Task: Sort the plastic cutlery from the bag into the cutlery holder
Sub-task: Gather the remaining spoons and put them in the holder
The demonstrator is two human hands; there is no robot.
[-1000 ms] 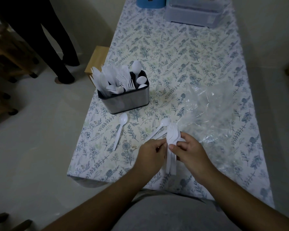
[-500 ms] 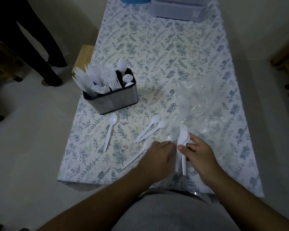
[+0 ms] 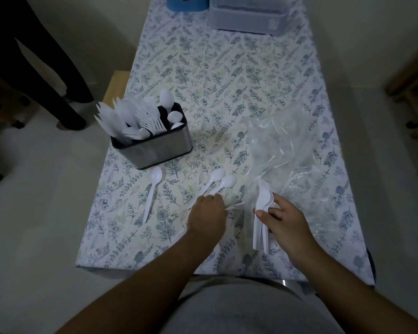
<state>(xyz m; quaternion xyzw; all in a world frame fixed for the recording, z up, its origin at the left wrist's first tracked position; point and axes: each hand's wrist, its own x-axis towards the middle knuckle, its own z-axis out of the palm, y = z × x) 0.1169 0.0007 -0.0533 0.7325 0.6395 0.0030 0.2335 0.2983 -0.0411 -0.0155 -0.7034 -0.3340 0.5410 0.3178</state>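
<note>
Covering table (image 3: 227, 68): floral cloth, long axis near to far; pale floor left, wall right. Far end: blue container (image 3: 187, 2), grey plastic box (image 3: 246, 18). Left edge: metal cutlery holder (image 3: 155, 147), stocked with white knives, forks and spoons standing handle-down. Right centre: clear plastic bag (image 3: 295, 150), crumpled flat. Left hand (image 3: 209, 214): knuckles up, fingers curled down at handle ends of two spoons (image 3: 221, 178); grip not discernible. Spoon axes diagonal, bowls far-right. Single spoon (image 3: 152, 191) near holder, bowl far. Right hand (image 3: 284, 219): pinching spoon stack (image 3: 262, 213) between thumb and fingers, axis near to far, bowls far, at bag's near-left edge.
</note>
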